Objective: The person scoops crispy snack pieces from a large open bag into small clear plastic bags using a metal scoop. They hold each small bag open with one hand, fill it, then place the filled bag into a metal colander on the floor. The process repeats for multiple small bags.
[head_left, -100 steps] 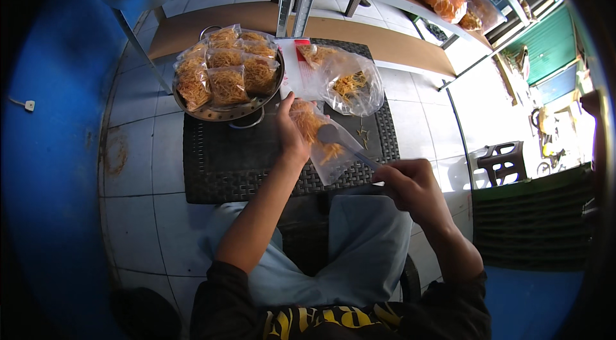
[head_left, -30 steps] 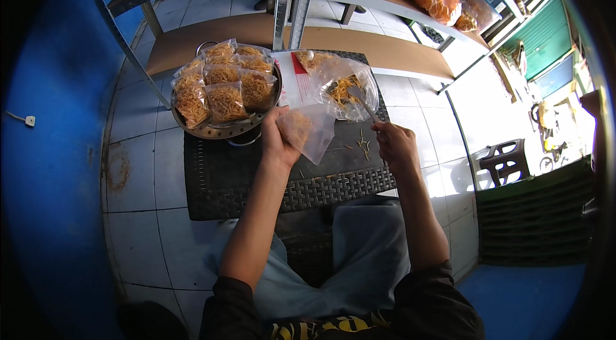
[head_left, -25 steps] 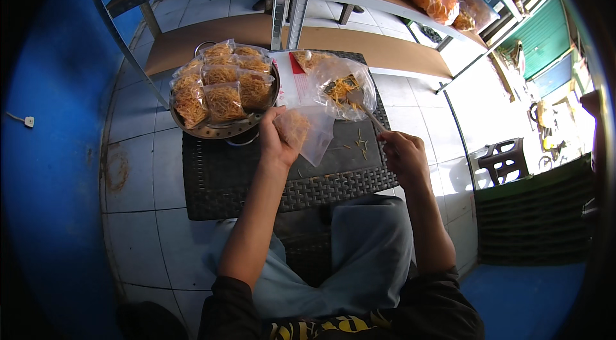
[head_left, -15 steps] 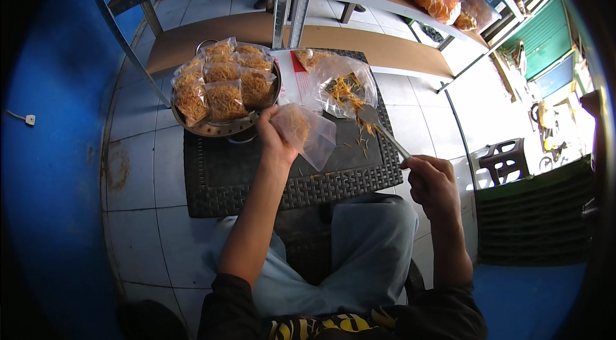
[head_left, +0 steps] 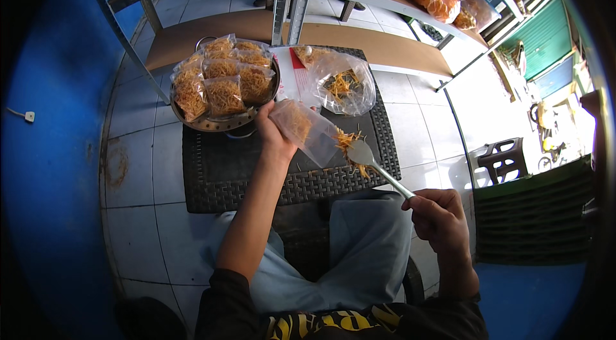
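Note:
My left hand (head_left: 276,135) grips a small clear plastic bag (head_left: 305,131) holding some fine fried strands, its mouth angled to the right. Closed round a metal spatula (head_left: 385,174), my right hand (head_left: 436,215) holds its head beside that mouth, carrying a heap of yellow-orange strands (head_left: 350,144). Behind, a large clear bag (head_left: 342,90) with more strands lies on the dark woven-pattern table (head_left: 224,179), beside a white-and-red sheet (head_left: 285,74). At back left, a perforated metal pan (head_left: 205,122) holds several filled packets (head_left: 224,93).
Metal shelving with brown boards (head_left: 372,51) stands behind the table, bearing several bags of orange and pale snacks (head_left: 433,0). A blue wall (head_left: 51,147) is at left, a dark plastic stool (head_left: 500,160) and green slatted panel (head_left: 532,212) at right, beside a bright opening.
The loaded spatula has moved from inside the large bag toward me, then leftward to the small bag's mouth. My right hand has moved lower and rightward since one second ago.

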Demonstrator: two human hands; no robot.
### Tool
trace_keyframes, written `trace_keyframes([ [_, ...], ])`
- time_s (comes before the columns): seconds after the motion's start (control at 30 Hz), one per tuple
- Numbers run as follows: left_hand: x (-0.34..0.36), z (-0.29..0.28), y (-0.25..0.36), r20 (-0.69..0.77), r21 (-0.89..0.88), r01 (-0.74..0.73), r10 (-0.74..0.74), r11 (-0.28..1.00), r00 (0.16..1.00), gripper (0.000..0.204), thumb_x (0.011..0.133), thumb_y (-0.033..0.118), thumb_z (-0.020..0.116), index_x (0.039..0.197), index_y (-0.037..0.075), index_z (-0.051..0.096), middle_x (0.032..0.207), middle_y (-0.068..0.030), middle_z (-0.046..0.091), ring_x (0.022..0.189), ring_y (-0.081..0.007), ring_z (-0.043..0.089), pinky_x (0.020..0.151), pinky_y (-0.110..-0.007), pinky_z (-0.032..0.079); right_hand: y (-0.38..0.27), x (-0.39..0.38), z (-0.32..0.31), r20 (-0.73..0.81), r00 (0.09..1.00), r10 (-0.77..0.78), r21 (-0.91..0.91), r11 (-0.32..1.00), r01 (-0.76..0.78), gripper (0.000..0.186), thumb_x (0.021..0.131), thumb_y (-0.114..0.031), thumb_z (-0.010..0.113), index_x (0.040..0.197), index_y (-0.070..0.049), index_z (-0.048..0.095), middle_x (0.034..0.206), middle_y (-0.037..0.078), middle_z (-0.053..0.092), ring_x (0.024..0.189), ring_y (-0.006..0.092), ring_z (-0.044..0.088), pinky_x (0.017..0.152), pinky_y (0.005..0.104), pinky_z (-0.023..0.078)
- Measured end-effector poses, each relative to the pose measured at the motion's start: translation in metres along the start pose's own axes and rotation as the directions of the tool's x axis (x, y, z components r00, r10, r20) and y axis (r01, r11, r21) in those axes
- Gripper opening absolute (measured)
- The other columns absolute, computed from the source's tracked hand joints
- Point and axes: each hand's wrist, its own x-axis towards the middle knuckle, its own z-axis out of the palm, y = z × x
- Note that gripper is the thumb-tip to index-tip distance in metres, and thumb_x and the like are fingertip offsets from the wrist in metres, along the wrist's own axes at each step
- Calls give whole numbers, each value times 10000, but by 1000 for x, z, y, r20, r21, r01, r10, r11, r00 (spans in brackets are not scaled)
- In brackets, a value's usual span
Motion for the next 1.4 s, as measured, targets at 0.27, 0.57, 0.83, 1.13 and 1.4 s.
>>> trace_keyframes([
  [0.27,1,-1,-2,-17,-21,-29,29,999,999,496,916,371,425,1145,-65,484,1099,-250,542,1043,-486,559,946,-588,469,-2,-4,9,-7,999,43,-67,997,-44,224,920,-128,625,878,83,689,552,-8,490,442,29,380,400,200,248],
  [0.57,-7,8,-4,-11,-34,-16,15,999,1000,457,919,374,427,1106,-39,490,1075,-228,542,994,-470,578,920,-606,474,-9,4,21,-42,998,36,-209,977,-44,230,911,-138,631,843,74,689,524,-19,470,421,25,357,388,206,219],
  [0.83,-19,16,-19,14,122,-51,49,991,999,372,924,350,467,1079,14,509,1078,-157,576,940,-400,629,846,-556,516,-26,64,32,112,983,-143,-618,765,181,290,890,-229,649,864,53,710,554,62,569,480,114,518,462,276,407],
  [1.13,-23,20,-15,47,140,53,-60,989,997,472,868,304,602,1226,14,502,1110,-125,623,965,-259,659,827,-437,579,-28,76,62,250,859,-447,-878,270,396,246,871,-201,662,826,41,663,600,201,616,543,335,641,542,401,494],
  [1.4,-26,27,4,-94,97,24,-15,995,995,462,831,359,652,1169,63,542,1061,-85,613,921,-230,655,704,-381,591,-36,48,36,79,843,-533,-598,651,468,245,939,-196,649,938,46,689,564,17,580,488,58,497,455,242,371],
])
